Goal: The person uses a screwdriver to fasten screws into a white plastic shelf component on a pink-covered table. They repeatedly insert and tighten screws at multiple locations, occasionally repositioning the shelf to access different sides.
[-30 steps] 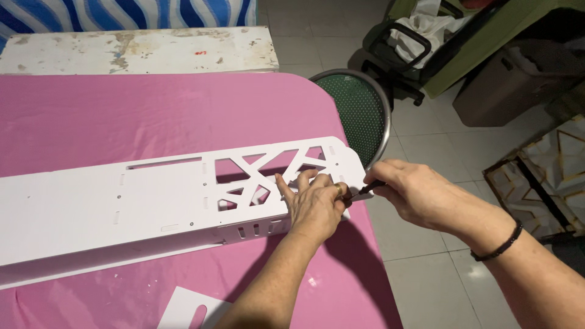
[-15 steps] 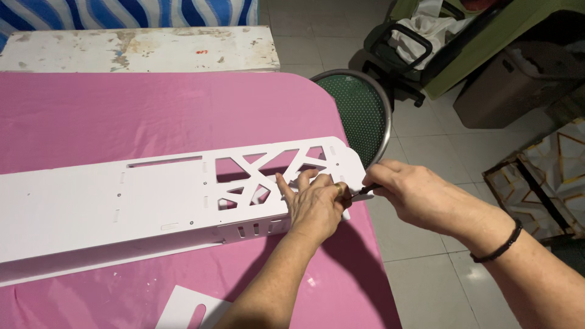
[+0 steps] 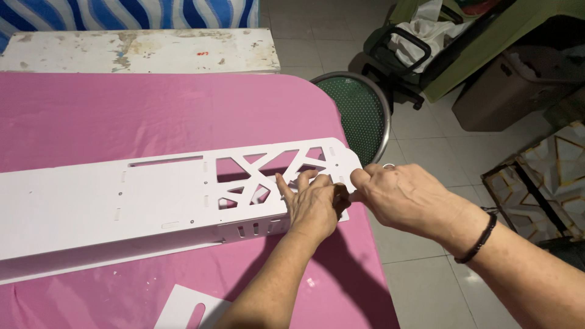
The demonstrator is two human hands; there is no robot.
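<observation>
A long white cut-out panel (image 3: 152, 198) was laid across the pink table (image 3: 122, 109), its long axis running from the left edge of the frame toward the centre right, slightly rising that way. Its truss-patterned end — the end with triangular openings — was found at the centre of the frame, right at the table's rounded edge.

Both hands were gathered at that right end. The left hand (image 3: 314, 204) was pressed flat on the panel from below in the frame, fingers spread over the openings, so the panel was pinned rather than grasped. The right hand (image 3: 399, 195) was brought in from the right of the frame, its fingers pinched together at the panel's end edge; whether a small tool was held in that pinch could not be told, since the spot was covered by both hands. The two hands were touching or nearly so.

The rest of the panel was stretched well away to the left of both hands. A small white offcut (image 3: 186, 307) was seen at the bottom of the frame, and a green round stool (image 3: 359, 109) just beyond the table edge.
</observation>
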